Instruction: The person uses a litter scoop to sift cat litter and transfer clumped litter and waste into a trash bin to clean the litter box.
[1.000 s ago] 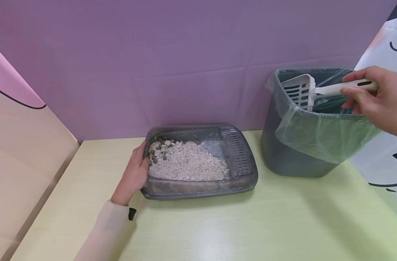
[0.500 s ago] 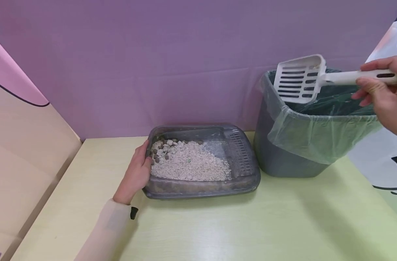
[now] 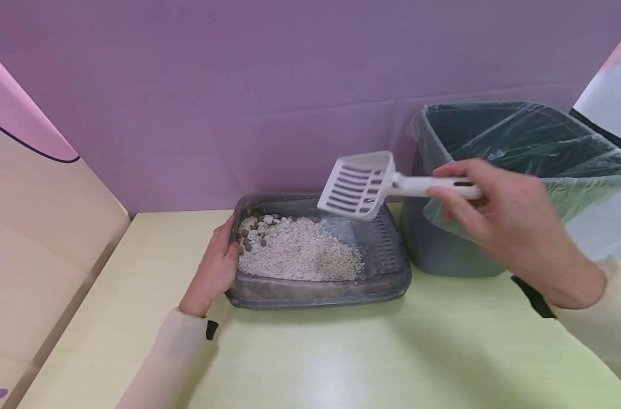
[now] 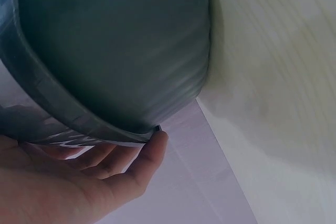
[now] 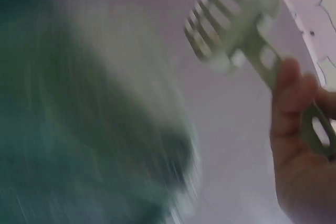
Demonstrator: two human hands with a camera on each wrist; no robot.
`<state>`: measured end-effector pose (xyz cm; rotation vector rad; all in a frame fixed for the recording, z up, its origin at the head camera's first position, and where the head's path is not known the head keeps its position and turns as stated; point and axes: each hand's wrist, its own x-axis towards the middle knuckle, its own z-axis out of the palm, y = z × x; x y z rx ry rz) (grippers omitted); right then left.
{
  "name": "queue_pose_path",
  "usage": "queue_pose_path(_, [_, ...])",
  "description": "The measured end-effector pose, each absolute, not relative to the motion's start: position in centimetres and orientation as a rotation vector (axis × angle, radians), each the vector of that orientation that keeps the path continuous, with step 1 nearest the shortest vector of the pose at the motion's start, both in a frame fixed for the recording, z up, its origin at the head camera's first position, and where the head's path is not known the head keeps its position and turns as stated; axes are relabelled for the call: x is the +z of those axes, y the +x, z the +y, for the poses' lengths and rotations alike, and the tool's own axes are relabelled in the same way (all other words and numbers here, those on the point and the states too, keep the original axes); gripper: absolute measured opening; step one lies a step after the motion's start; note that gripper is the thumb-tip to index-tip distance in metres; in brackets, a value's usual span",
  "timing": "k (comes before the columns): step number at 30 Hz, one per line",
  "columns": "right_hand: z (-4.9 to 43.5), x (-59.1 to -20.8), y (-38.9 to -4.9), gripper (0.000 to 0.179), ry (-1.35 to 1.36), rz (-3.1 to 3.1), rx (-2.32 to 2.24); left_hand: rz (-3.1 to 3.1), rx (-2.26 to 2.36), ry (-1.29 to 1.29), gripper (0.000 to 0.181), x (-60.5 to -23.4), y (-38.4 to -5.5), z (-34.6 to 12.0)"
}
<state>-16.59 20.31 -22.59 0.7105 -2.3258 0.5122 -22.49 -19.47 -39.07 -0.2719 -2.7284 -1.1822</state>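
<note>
My right hand [image 3: 504, 210] grips the handle of a white slotted litter scoop [image 3: 359, 184] above the right part of the litter box. No clumps show on the scoop in the head view; it also appears in the right wrist view [image 5: 226, 19]. My left hand [image 3: 215, 264] holds the left rim of the dark grey litter box [image 3: 321, 292], its fingers curled at the edge in the left wrist view. Pale litter [image 3: 295, 253] fills much of the box, with brown and whitish lumps [image 3: 254, 230] gathered at the far left corner.
A grey bin [image 3: 443, 255] with a translucent green liner [image 3: 571, 199] folded over its rim stands right of the box, close to it. A purple backdrop [image 3: 239, 102] rises behind the pale table [image 3: 300, 358]. A printed panel [image 3: 45, 227] borders the left side.
My right hand lifted the scoop out of the bin's mouth and carried it left, over the litter box. The left hand stays on the rim.
</note>
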Motion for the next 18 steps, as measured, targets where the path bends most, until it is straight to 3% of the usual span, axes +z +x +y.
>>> queue_pose_path(18, [16.7, -30.9, -22.8, 0.022, 1.003, -3.028, 0.782, -2.725, -1.191, -0.273, 0.056, -39.0, -22.6, -19.3])
